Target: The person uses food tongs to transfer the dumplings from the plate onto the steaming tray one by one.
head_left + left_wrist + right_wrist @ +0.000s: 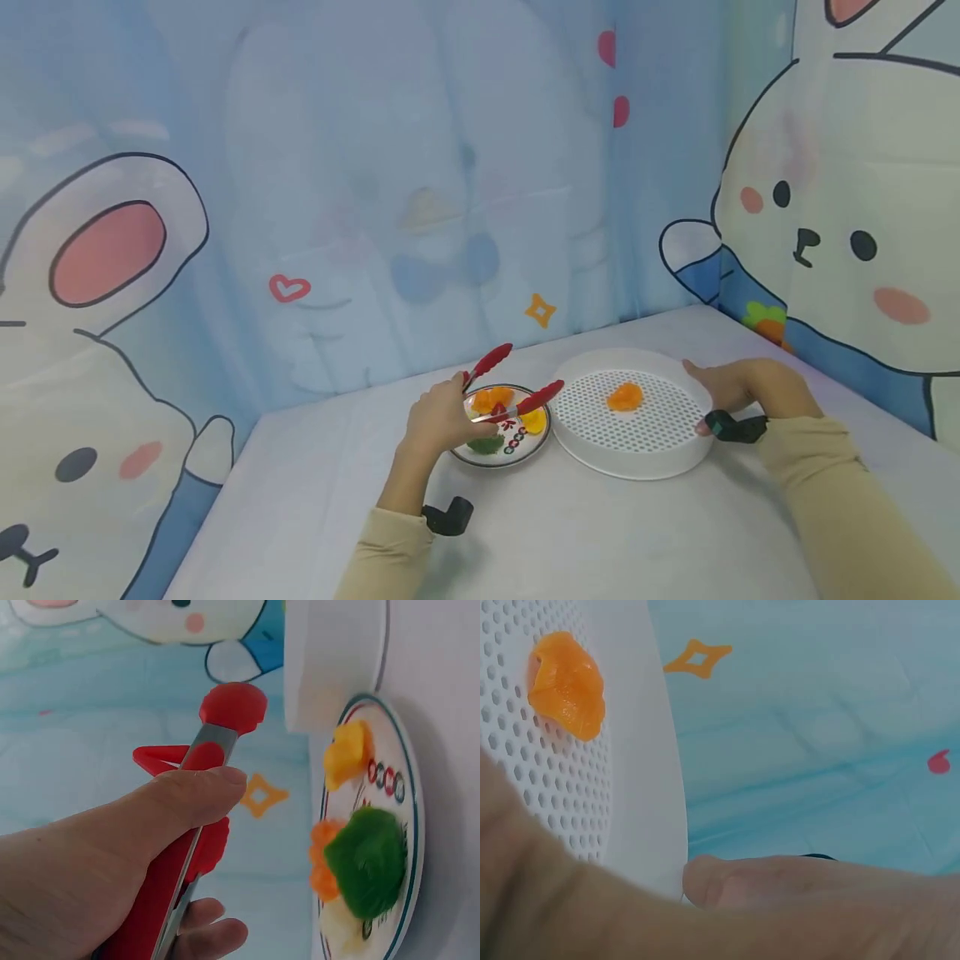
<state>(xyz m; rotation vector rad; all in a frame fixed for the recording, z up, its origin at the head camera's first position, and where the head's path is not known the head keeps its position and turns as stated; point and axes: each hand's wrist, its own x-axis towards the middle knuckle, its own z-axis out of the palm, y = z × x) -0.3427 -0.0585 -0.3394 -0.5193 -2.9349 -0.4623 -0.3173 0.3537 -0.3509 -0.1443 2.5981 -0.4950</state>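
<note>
My left hand grips red-tipped metal tongs, held apart over a small patterned plate. The plate carries orange pieces, a yellow piece and a green piece. Nothing sits between the tong tips. My right hand holds the right rim of a white perforated round tray, thumb at the near edge. One orange piece lies in the tray.
The white tabletop is walled by a blue cartoon-rabbit curtain at the back, left and right. The plate and tray stand side by side, nearly touching. Open table surface lies in front of both hands.
</note>
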